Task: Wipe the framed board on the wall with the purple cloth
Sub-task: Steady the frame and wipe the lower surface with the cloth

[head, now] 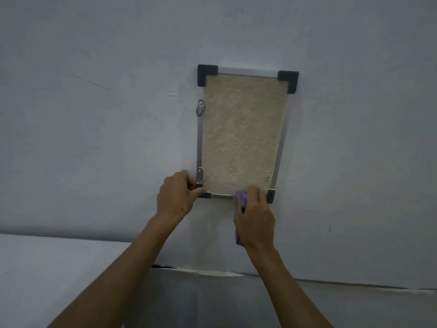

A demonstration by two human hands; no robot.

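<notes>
Hands at bottom edge — left hand grips framed board corner, right hand clutches purple cloth.

A pale grey wall fills the view, a white ledge jutting out at lower left.

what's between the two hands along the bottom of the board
Only the bare metal bottom rail of the framed board, between left hand and right hand, in the head view.

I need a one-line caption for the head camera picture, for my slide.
Left hand steadies the framed board at its lower-left corner; right hand presses the purple cloth on the bottom edge.
</notes>
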